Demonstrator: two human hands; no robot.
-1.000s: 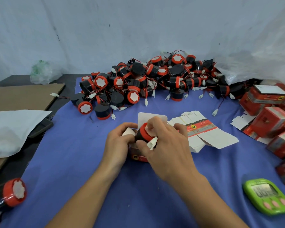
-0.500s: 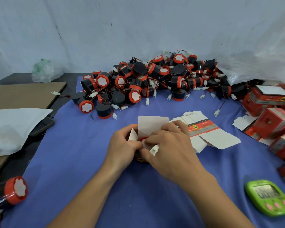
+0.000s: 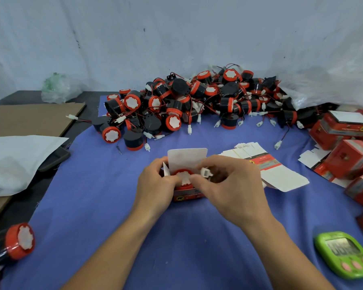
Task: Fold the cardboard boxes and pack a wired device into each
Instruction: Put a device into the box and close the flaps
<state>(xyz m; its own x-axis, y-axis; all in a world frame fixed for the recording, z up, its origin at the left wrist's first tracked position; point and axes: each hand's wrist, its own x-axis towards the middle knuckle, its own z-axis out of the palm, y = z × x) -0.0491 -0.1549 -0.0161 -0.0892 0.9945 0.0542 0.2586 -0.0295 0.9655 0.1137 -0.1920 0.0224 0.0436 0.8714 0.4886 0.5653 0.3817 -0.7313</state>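
Observation:
A small red cardboard box (image 3: 188, 196) stands open on the blue cloth at the centre, its white lid flap (image 3: 187, 159) raised. A black and red wired device (image 3: 183, 176) sits inside it, white face up. My left hand (image 3: 155, 185) grips the box's left side. My right hand (image 3: 228, 185) holds the box's right side and pinches the device's white connector (image 3: 206, 172) above the opening. A big pile of wired devices (image 3: 197, 103) lies behind. Flat unfolded boxes (image 3: 266, 166) lie to the right.
Packed red boxes (image 3: 352, 151) are stacked at the right edge. A green timer (image 3: 344, 254) lies at the lower right. One loose device (image 3: 19, 241) sits at the lower left. Brown cardboard (image 3: 29, 118) and a white plastic bag (image 3: 15, 160) lie on the left.
The device went down into the box. My right hand drew back off its top, and the white face now shows with the connector held above it.

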